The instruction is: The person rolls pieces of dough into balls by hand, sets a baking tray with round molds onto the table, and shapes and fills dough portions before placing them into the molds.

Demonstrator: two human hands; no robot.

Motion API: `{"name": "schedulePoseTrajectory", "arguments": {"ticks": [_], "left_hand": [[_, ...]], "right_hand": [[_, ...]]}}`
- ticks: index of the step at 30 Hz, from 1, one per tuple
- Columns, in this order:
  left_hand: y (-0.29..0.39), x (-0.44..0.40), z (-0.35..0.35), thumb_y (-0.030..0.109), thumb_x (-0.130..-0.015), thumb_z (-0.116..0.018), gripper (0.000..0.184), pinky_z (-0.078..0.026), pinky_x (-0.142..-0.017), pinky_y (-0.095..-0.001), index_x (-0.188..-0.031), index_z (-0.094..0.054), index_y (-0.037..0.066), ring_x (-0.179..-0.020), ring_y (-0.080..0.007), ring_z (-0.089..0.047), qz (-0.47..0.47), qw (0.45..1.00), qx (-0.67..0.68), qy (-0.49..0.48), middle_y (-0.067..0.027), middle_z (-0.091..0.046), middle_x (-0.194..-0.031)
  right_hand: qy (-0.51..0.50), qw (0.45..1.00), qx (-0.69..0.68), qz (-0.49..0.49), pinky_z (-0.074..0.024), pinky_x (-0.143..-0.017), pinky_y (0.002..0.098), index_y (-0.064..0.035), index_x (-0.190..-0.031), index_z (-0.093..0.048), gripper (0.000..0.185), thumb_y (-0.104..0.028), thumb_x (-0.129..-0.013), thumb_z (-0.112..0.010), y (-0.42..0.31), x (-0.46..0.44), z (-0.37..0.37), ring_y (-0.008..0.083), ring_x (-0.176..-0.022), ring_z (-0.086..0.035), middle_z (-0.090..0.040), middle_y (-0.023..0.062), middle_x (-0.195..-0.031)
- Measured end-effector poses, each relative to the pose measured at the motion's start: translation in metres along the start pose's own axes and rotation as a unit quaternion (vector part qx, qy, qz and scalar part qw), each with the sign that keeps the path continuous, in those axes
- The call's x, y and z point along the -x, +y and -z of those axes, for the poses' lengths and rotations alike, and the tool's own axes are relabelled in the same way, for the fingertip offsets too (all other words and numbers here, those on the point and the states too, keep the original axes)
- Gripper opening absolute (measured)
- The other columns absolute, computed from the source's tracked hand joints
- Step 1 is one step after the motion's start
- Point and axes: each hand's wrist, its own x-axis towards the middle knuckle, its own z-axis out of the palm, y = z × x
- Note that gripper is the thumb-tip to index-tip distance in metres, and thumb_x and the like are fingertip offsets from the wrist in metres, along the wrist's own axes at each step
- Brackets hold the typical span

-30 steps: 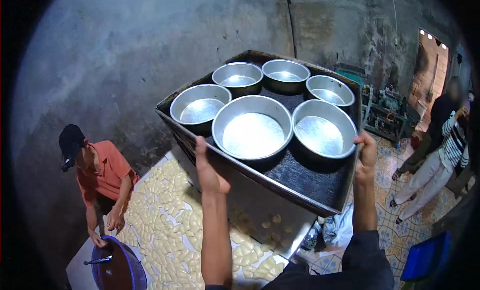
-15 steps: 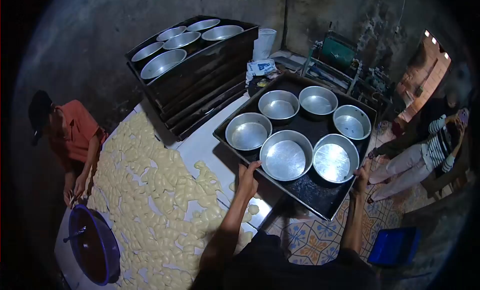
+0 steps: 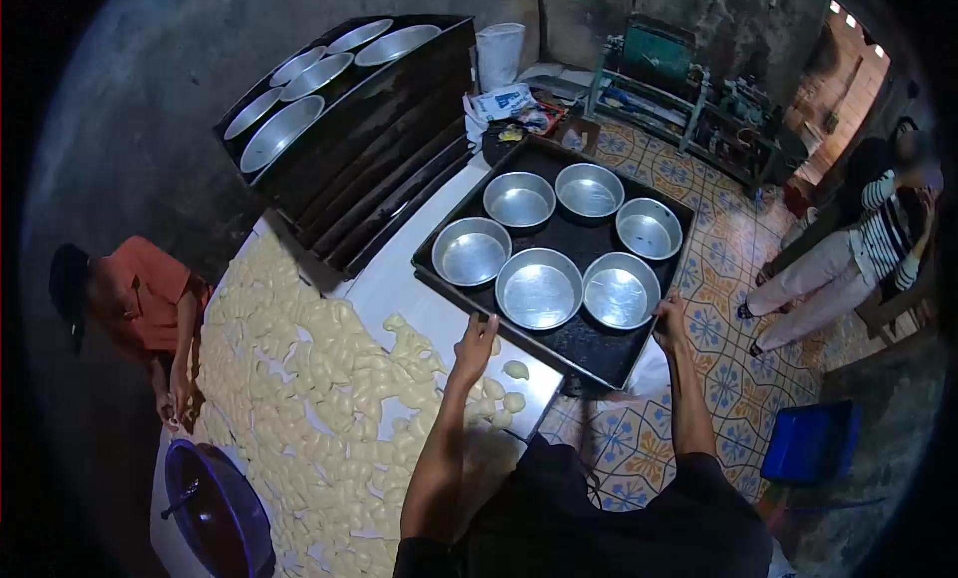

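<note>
Both my hands grip a dark rectangular baking tray (image 3: 554,340) that carries several round metal cake pans (image 3: 539,289). My left hand (image 3: 475,350) holds its near edge, with the thumb up against the rim. At the right edge, my right hand (image 3: 671,316) is closed around the side, close to one of the pans. The tray sits at or just over the end of the white table (image 3: 399,303); whether it bears on the surface I cannot tell. Pale dough pieces (image 3: 339,378) cover the table left of my left hand.
A stack of dark trays (image 3: 369,149) topped with more pans stands at the back left. A person in an orange shirt (image 3: 150,289) works beside a purple basin (image 3: 215,508). Another person (image 3: 858,249) stands right, near a blue crate (image 3: 810,443). Green machinery (image 3: 654,64) is at the back.
The tray and both my hands have moved left and lower, toward the table end. My view has shifted, showing more floor at the right. Both hands have kept their grip.
</note>
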Motion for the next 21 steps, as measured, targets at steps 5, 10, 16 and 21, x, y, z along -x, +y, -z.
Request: {"name": "schedulePoseTrajectory", "arguments": {"ticks": [5,10,16,21], "left_hand": [[-0.025,0.023,-0.007,0.002,-0.071,-0.06,0.036,-0.04,-0.081,-0.0445,-0.106,-0.056,0.002,-0.096,-0.0331,-0.051,-0.269,0.915,-0.284,0.094,-0.0175,-0.054,-0.096],[-0.025,0.028,0.0,-0.01,-0.074,-0.049,0.022,-0.042,-0.076,-0.0383,-0.091,-0.059,-0.001,-0.084,-0.0308,-0.051,-0.247,0.94,-0.038,0.233,-0.0157,-0.05,-0.086],[-0.015,0.156,0.103,0.021,-0.068,-0.05,0.044,-0.044,-0.066,-0.0408,-0.101,-0.051,-0.007,-0.075,-0.027,-0.053,-0.118,0.796,0.564,0.184,-0.0182,-0.054,-0.098],[-0.05,0.267,0.119,0.005,-0.063,-0.045,0.036,-0.047,-0.067,-0.0325,-0.099,-0.053,0.001,-0.077,-0.0237,-0.051,-0.093,0.664,0.669,0.322,-0.0134,-0.054,-0.09]], "right_hand": [[-0.032,0.945,0.325,-0.026,-0.0472,-0.057,0.0291,-0.0034,-0.109,-0.038,0.048,-0.001,-0.065,-0.058,-0.014,0.015,-0.011,0.0189,-0.065,-0.056,-0.053,0.0117,-0.081],[0.004,0.679,0.734,0.023,-0.0495,-0.079,0.0438,0.0002,-0.123,-0.041,0.059,-0.016,-0.072,-0.065,-0.057,0.04,-0.038,0.0389,-0.091,-0.059,-0.057,0.0279,-0.105],[-0.144,0.878,0.445,0.105,-0.0472,-0.059,0.0345,0.0026,-0.08,-0.063,0.016,-0.014,-0.081,-0.064,-0.058,0.112,-0.143,0.024,-0.065,-0.063,-0.065,0.0153,-0.073],[-0.269,0.871,0.38,0.154,-0.0438,-0.052,0.0309,0.0018,-0.073,-0.058,0.024,-0.018,-0.086,-0.06,0.009,0.109,-0.228,0.0152,-0.053,-0.058,-0.059,0.0098,-0.057]]}}
